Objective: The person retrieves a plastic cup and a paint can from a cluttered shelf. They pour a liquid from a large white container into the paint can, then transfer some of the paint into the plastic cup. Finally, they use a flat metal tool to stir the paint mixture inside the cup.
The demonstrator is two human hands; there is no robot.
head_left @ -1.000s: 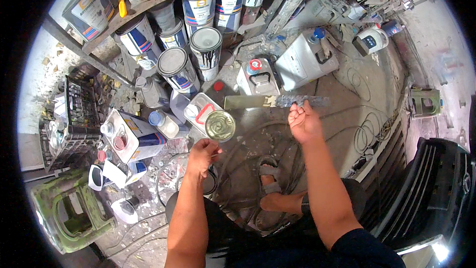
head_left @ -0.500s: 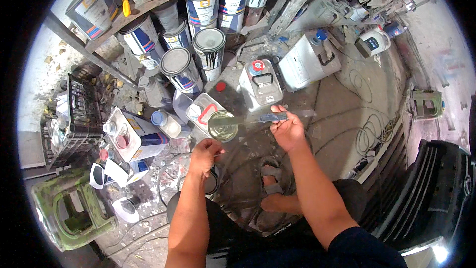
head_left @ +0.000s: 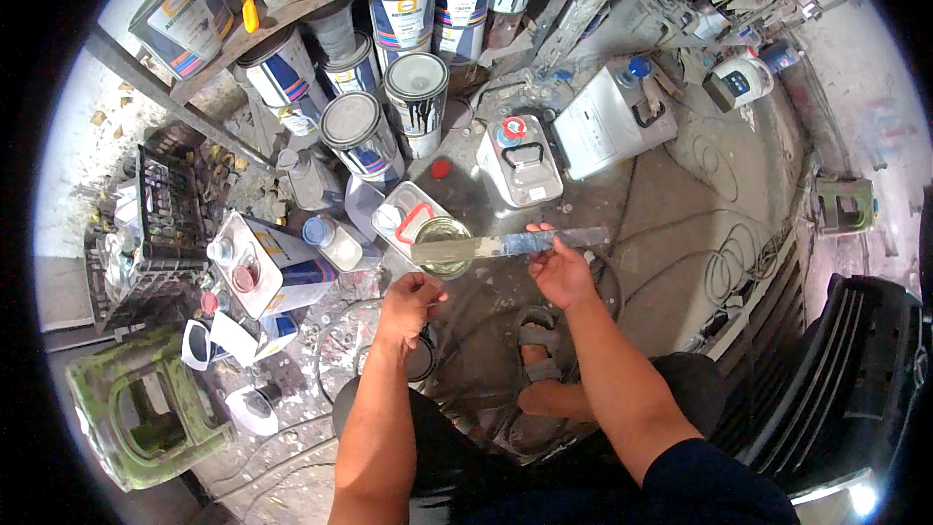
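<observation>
Your open floor (head_left: 671,262) lies to the right, crossed only by thin cables (head_left: 724,272). Ahead, paint cans (head_left: 416,102) and white jerrycans (head_left: 520,160) block reach; to the left, bottles (head_left: 330,241) and a black crate (head_left: 160,224) crowd the ground.

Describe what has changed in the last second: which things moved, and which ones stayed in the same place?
The right hand brought the flat stir stick down and to the left; its tip now lies over the small open can. A second ago it held the stick farther away, beside the white canister. The left hand stayed near the can's edge. The can and the paint tins behind did not move.
</observation>
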